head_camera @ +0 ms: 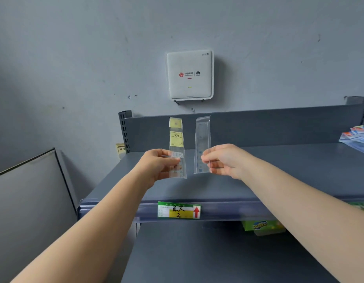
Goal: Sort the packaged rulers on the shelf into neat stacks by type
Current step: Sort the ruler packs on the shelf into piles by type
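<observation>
Two packaged rulers are held upright over the shelf (258, 170), one in each hand. Nearest, on the shelf's front edge, a green and yellow price tag (179, 210) carries handwritten characters, a "2" and a red up arrow. Above it, the left hand (158, 164) pinches the lower part of the yellow-label ruler (177, 146), whose card has printed characters too small to read and a barcode strip below. Just beside it but apart, the right hand (222, 160) pinches the clear ruler (202, 144), which shows no card from this side. To do this step well, I judge each pack should be compared by its label, then laid flat on its own stack with edges squared, the two types kept well apart. Far right on the shelf lie blue packs (359, 137). On the wall behind hangs a white router (189, 75) with a red knot logo, small characters and a flower-shaped logo.
</observation>
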Demonstrator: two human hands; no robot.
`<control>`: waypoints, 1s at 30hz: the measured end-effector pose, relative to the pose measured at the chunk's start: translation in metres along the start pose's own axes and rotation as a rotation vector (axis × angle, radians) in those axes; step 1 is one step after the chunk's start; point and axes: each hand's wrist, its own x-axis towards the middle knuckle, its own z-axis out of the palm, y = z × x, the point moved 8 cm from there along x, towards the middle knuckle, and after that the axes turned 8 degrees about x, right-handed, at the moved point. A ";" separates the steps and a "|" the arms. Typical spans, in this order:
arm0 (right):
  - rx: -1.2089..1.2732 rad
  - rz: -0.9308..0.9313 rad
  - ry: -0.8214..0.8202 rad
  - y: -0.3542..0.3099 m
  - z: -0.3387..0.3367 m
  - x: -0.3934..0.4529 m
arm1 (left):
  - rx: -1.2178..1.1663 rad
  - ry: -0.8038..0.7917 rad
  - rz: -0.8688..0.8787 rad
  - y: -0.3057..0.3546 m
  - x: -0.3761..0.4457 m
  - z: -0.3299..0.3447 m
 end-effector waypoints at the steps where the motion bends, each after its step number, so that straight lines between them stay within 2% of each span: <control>1: -0.004 -0.003 0.001 -0.001 0.005 0.002 | -0.002 -0.009 -0.002 -0.003 0.003 -0.003; 4: -0.015 -0.017 0.003 -0.005 0.020 0.011 | 0.129 -0.009 -0.019 -0.015 0.012 -0.009; 7: -0.039 -0.011 -0.003 -0.006 0.033 0.022 | 0.384 0.143 0.001 -0.021 0.021 -0.028; 10: -0.301 0.000 0.107 -0.004 0.028 0.033 | 0.455 0.213 0.064 -0.013 0.025 -0.040; 15: -0.678 -0.208 0.203 -0.027 -0.008 0.035 | 0.823 0.195 0.171 0.010 0.032 -0.010; 20: -1.168 -0.328 0.318 -0.049 -0.086 0.010 | 1.213 0.180 0.351 0.048 0.033 0.080; 22: -1.289 -0.348 0.353 -0.054 -0.124 -0.002 | 1.308 0.174 0.415 0.065 0.028 0.125; 25: -1.346 -0.347 0.402 -0.057 -0.188 -0.023 | 1.358 0.164 0.499 0.089 0.022 0.195; 30: -1.262 -0.282 0.482 -0.054 -0.317 -0.068 | 1.232 0.060 0.599 0.124 0.009 0.328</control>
